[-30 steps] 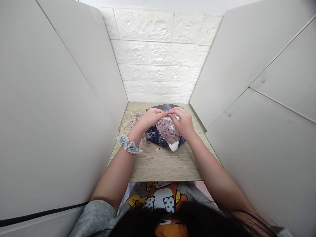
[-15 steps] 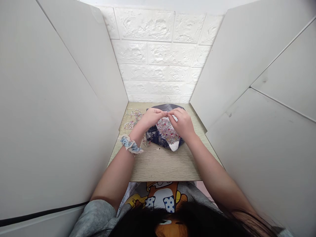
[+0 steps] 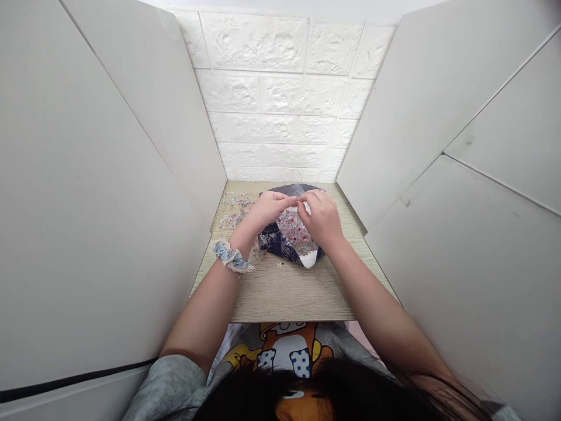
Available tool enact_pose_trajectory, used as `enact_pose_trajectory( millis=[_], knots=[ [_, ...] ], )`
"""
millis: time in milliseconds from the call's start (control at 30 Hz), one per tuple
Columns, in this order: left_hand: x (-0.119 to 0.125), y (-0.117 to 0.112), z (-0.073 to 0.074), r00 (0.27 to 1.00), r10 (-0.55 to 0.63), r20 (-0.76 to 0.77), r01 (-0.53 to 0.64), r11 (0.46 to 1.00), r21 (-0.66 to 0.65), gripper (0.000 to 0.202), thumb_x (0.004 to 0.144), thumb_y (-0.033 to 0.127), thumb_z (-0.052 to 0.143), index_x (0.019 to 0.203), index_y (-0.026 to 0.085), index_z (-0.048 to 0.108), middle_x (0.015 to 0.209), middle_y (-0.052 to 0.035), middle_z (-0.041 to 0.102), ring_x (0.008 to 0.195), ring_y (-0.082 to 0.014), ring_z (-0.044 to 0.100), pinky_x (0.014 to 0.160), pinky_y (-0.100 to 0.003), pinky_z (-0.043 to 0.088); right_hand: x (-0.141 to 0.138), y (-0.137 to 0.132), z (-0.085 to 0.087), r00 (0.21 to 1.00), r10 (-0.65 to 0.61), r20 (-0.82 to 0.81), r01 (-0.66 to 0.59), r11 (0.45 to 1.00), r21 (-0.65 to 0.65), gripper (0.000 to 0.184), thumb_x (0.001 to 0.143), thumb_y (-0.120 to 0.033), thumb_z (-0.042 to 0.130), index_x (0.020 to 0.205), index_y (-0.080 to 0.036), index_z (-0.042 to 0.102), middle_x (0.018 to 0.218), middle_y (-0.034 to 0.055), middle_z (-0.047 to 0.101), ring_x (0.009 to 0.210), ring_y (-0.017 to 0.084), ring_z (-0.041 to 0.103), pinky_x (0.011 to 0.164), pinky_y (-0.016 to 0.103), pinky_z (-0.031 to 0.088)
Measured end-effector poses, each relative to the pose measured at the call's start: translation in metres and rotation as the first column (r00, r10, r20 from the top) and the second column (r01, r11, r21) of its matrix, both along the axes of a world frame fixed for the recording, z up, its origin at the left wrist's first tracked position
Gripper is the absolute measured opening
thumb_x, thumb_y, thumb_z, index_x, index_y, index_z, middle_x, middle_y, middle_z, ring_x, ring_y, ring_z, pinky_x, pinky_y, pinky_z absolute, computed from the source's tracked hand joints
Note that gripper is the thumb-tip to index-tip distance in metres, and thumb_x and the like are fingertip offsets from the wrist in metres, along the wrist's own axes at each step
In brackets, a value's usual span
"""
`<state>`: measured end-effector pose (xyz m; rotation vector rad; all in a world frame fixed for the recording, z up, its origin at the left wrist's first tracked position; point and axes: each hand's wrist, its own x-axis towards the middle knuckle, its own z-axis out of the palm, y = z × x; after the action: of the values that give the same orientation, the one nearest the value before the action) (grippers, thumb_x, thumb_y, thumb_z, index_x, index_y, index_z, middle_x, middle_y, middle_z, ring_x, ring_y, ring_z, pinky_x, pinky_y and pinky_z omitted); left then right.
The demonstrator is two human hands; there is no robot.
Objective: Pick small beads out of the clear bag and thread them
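- Beads point(image 3: 293, 227) lie heaped in the dark blue holder point(image 3: 274, 244), just below the hands.
- The left hand point(image 3: 269, 209) reaches over the holder's left side and the right hand point(image 3: 323, 215) over its right; the fingertips come together above its far part.
- Thumbs and fingers bend as if to pinch, but whether they close on anything is too small to tell.
- The step in hand seems to be fine fingertip work; the next move probably calls for a light, steady touch.
- Beaded strands point(image 3: 231, 221) lie on the bench point(image 3: 293, 295), left of the holder.
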<state>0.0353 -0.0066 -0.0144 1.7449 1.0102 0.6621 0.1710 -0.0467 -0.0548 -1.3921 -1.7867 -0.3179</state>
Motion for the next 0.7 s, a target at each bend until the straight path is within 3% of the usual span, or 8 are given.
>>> enact_pose_trajectory(
  millis=[200, 333, 600, 700],
  knots=[
    [-0.0010, 0.0009, -0.0007, 1.000, 0.008, 0.012, -0.008, 1.000, -0.002, 0.036, 0.065, 0.049, 0.054, 0.058, 0.014, 0.052, 0.041, 0.0068, 0.024, 0.041, -0.0047, 0.019, 0.043, -0.022, 0.015, 0.0055, -0.0017, 0.0051, 0.989, 0.085, -0.124, -0.085, 0.996, 0.006, 0.010, 0.079, -0.023, 0.043, 0.076, -0.020, 0.053, 0.081, 0.0038, 0.058, 0.081, 0.017, 0.051, 0.079, 0.034, 0.037],
    [-0.0026, 0.0041, -0.0041, 0.999, -0.045, -0.025, 0.045, 0.999, 0.006, 0.036, 0.067, 0.050, 0.051, 0.060, 0.015, 0.051, 0.044, 0.0063, 0.023, 0.040, -0.0045, 0.018, 0.042, -0.022, 0.012, 0.0082, 0.0005, 0.0042, 0.985, 0.131, -0.114, -0.137, 0.989, -0.053, 0.011, 0.077, -0.028, 0.050, 0.081, -0.021, 0.057, 0.088, 0.0021, 0.060, 0.086, 0.017, 0.053, 0.084, 0.036, 0.035],
    [-0.0014, 0.0029, -0.0031, 0.997, -0.070, 0.016, 0.070, 0.997, -0.010, 0.041, 0.070, 0.050, 0.049, 0.051, 0.017, 0.035, 0.046, 0.0057, 0.021, 0.038, -0.0035, 0.017, 0.039, -0.021, 0.011, 0.0079, 0.0016, 0.0027, 0.981, 0.128, -0.145, -0.135, 0.990, -0.034, 0.012, 0.078, -0.028, 0.050, 0.079, -0.021, 0.060, 0.084, 0.0015, 0.062, 0.081, 0.015, 0.055, 0.080, 0.033, 0.037],
    [-0.0002, -0.0003, 0.0001, 0.997, -0.045, 0.055, 0.048, 0.997, -0.054, 0.041, 0.073, 0.051, 0.045, 0.051, 0.017, 0.036, 0.046, 0.0055, 0.023, 0.038, -0.0033, 0.017, 0.038, -0.021, 0.012, 0.0073, 0.0012, 0.0033, 0.980, 0.130, -0.148, -0.135, 0.991, -0.024, 0.012, 0.078, -0.029, 0.051, 0.078, -0.021, 0.060, 0.083, 0.0012, 0.062, 0.080, 0.015, 0.055, 0.078, 0.032, 0.038]
  ],
)
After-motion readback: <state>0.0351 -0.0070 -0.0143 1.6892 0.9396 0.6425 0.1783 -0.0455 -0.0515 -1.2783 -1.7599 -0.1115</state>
